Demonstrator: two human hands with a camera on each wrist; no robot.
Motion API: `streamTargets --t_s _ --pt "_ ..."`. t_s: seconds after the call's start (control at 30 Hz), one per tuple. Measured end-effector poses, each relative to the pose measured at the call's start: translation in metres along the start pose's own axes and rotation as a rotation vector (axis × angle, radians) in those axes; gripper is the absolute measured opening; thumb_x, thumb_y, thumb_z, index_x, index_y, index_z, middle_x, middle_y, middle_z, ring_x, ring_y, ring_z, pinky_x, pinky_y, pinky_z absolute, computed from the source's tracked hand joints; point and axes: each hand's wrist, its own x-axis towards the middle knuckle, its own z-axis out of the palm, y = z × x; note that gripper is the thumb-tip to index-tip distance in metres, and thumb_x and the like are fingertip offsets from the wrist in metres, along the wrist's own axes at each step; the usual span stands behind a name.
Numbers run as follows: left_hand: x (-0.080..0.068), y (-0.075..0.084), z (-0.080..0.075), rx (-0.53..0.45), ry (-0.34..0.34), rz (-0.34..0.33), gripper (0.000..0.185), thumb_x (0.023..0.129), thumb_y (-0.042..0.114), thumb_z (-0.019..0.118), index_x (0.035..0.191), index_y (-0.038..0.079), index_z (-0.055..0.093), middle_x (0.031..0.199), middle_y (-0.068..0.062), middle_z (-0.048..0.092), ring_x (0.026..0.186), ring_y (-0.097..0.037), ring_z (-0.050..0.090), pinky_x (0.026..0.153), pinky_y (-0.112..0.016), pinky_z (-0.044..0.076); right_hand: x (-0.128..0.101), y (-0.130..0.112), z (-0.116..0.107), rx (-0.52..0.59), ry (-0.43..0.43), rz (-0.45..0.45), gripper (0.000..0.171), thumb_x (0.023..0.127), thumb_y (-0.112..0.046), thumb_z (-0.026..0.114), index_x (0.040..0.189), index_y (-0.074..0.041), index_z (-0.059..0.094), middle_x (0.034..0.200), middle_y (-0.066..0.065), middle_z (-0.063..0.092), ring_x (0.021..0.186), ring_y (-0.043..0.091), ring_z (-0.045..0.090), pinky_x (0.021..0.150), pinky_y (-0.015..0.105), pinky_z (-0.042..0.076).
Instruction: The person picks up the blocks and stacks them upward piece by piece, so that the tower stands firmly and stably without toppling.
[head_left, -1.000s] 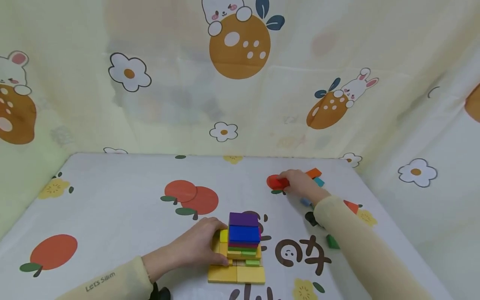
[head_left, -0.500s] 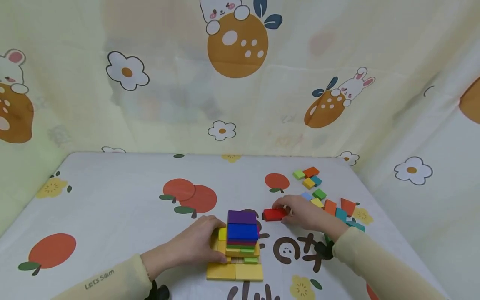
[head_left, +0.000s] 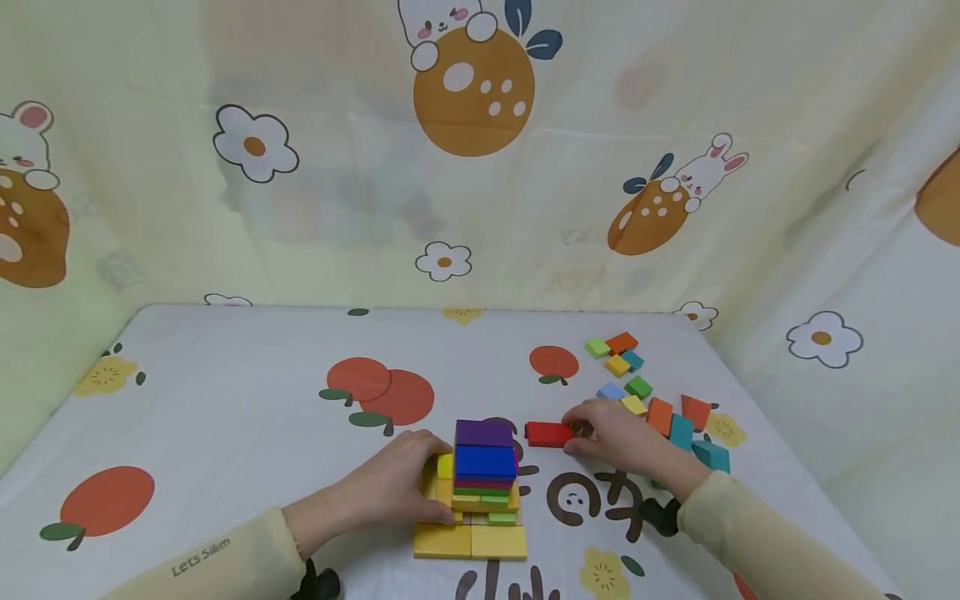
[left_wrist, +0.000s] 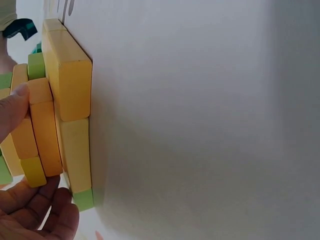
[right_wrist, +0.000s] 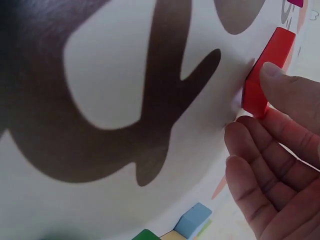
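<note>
The red block point(head_left: 548, 433) lay flat on the table point(head_left: 225, 400), its long axis running left to right across the head view, one short end pointing at the stack of blocks point(head_left: 480, 487) and the other tucked into the right hand point(head_left: 611, 433). It sat just to the right of the stack, apart from it, not touching.

The table wore a pale cloth printed with orange fruit, little flowers and big brown characters. Curtains with bunnies and flowers closed in the back and both sides. A loose scatter of colored blocks point(head_left: 645, 387) (green, orange, teal, yellow, light blue) lay off to the right, behind and beside the right hand.

That right hand came in low from the right, forearm in a cream sleeve, palm down. In the right wrist view the thumb pressed on top of the red block's point(right_wrist: 265, 75) near end and fingers curled under it, so it was pinching the block. The left hand point(head_left: 390, 487) rested against the left side of the stack, fingers curled round the yellow pieces point(left_wrist: 45, 125) and gripping them.
</note>
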Motion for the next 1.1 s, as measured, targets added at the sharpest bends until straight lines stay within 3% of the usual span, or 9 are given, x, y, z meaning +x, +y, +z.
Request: streamTargets --t_s 0.2,0.47,0.63,0.8,1.1 --pt "0.0 -0.001 0.001 0.004 -0.004 0.007 0.072 0.074 0.032 0.092 0.128 -0.004 0.063 0.119 -0.011 0.066 0.113 -0.024 0.056 0.1 -0.049 0.052 0.0 0.001 -0.005 0.021 0.03 -0.027 0.033 0.088 -0.025 0.081 0.115 -0.008 0.073 0.094 -0.003 0.069 0.085 0.012 0.06 0.074 0.026 0.056" --pt "0.002 -0.001 0.0 0.011 -0.004 0.0 0.072 0.074 0.033 0.092 0.128 -0.003 0.063 0.119 -0.011 0.066 0.113 -0.024 0.056 0.101 -0.049 0.052 -0.013 -0.041 -0.042 0.022 0.222 -0.355 0.021 0.09 -0.021 0.078 0.107 -0.011 0.07 0.095 -0.005 0.069 0.089 0.011 0.062 0.075 0.029 0.055" --pt "0.003 -0.001 -0.001 0.009 -0.006 -0.006 0.072 0.073 0.032 0.092 0.129 -0.003 0.063 0.119 -0.011 0.066 0.114 -0.024 0.056 0.1 -0.048 0.053 -0.019 -0.074 -0.048 0.009 0.202 -0.485 0.019 0.091 -0.023 0.076 0.106 -0.015 0.068 0.097 -0.008 0.066 0.092 0.009 0.06 0.078 0.026 0.055" --pt "0.003 -0.002 -0.002 0.007 -0.009 -0.01 0.072 0.073 0.032 0.092 0.129 -0.002 0.063 0.119 -0.01 0.066 0.114 -0.024 0.056 0.099 -0.048 0.053 -0.02 -0.09 -0.046 -0.029 0.16 -0.504 0.022 0.091 -0.026 0.076 0.108 -0.016 0.066 0.101 -0.008 0.064 0.094 0.007 0.058 0.079 0.023 0.056" --pt "0.002 -0.002 -0.001 0.004 -0.013 -0.014 0.072 0.074 0.032 0.092 0.13 -0.002 0.062 0.12 -0.01 0.066 0.115 -0.025 0.056 0.099 -0.049 0.053 -0.018 -0.093 -0.043 -0.054 0.116 -0.46 0.023 0.09 -0.029 0.077 0.108 -0.019 0.066 0.104 -0.007 0.065 0.095 0.007 0.059 0.078 0.023 0.057"
